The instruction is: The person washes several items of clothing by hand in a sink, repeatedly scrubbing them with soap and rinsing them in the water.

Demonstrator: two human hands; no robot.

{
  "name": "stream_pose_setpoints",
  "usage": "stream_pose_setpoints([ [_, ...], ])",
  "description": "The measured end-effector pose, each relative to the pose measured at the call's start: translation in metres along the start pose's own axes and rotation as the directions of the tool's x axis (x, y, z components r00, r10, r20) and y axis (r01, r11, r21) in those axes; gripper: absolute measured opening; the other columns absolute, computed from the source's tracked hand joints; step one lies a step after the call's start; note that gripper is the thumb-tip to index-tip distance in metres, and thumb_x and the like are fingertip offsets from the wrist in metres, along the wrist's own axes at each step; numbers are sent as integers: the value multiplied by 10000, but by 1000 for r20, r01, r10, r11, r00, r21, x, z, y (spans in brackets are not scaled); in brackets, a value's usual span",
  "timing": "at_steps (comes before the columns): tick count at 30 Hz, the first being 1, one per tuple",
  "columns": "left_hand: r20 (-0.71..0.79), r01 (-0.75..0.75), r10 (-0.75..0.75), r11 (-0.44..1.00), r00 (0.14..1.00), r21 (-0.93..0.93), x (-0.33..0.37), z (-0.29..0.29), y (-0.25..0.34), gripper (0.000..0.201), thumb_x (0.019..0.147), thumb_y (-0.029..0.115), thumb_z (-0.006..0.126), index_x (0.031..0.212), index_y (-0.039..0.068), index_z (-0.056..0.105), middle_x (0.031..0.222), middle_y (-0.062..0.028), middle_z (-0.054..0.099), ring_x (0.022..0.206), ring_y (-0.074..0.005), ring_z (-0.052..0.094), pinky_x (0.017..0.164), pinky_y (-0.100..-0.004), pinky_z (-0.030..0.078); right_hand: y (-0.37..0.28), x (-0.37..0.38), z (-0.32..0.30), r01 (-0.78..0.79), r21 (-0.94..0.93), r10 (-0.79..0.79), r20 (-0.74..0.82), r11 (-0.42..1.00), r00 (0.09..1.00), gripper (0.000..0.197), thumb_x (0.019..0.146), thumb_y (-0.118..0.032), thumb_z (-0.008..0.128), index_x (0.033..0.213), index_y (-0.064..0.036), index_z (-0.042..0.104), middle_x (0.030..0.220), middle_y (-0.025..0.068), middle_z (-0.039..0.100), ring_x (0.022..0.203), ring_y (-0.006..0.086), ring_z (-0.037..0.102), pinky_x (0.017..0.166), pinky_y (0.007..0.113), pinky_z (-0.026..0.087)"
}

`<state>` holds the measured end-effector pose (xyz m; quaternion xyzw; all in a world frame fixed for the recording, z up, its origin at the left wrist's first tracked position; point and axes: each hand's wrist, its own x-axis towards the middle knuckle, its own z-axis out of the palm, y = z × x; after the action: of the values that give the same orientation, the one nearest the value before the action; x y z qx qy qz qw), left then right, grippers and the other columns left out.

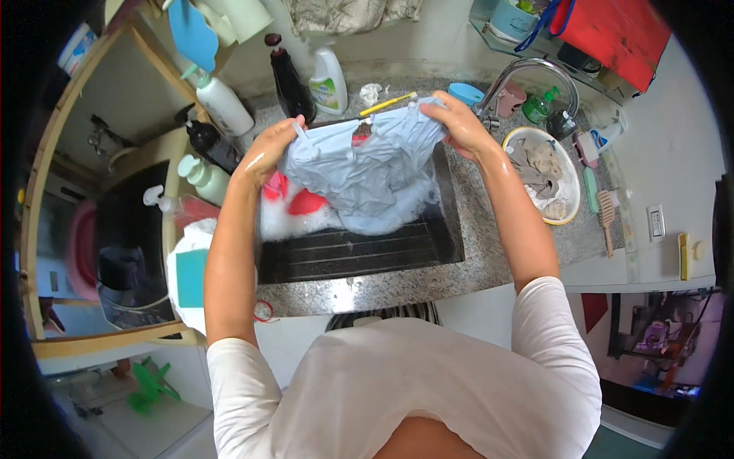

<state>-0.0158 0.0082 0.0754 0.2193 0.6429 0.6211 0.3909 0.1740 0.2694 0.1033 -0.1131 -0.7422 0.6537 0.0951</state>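
A wet, pale blue garment (359, 172) is stretched between my two hands over the dark sink (344, 260). At its upper left edge my left hand (271, 147) grips the cloth, thumb on top. My right hand (462, 126) pinches the upper right corner. The garment's lower part hangs down into white suds (283, 222). Behind it, partly hidden, something red or pink (306, 202) lies in the foam; its kind I cannot make out. Both forearms look wet.
Bottles stand along the left and back, among them a dark tall one (290, 84) and a white spray bottle (329, 80). A yellow toothbrush (388, 104) lies behind the sink. At right are the curved faucet (535, 65), a white basin (572, 164) of cloths and a brush (606, 218).
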Motion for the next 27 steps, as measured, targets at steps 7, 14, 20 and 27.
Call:
stream_pose_setpoints([
  [7,279,168,-147,985,949,-51,-13,14,-9,241,787,176,598,996,63,560,939,-33,573,892,-111,516,783,-266,423,30,-8,-9,-111,359,157,-102,927,982,204,832,-125,524,1007,-31,476,879,57,575,751,129,575,619,252,473],
  [14,397,-30,-219,845,891,533,-2,16,-13,323,793,275,634,1006,38,576,945,-26,584,860,-104,514,805,-237,409,30,-14,-2,-118,274,158,-131,955,979,268,832,-150,535,1071,-52,467,960,56,548,875,148,544,752,292,454],
  [20,226,128,-101,986,969,-107,-3,52,-25,425,852,324,538,1099,-20,496,1042,-70,571,949,-141,535,832,-274,425,30,-30,30,162,-546,78,389,822,918,572,708,-458,644,1100,-64,510,1139,124,523,996,202,516,863,308,398],
  [27,144,238,-218,961,965,-140,3,74,-63,564,854,436,482,1186,-17,439,1147,-110,527,1005,-174,532,858,-309,431,65,-25,27,-27,-282,120,318,959,941,326,736,-190,660,999,-11,587,1016,79,599,926,148,540,829,278,411],
])
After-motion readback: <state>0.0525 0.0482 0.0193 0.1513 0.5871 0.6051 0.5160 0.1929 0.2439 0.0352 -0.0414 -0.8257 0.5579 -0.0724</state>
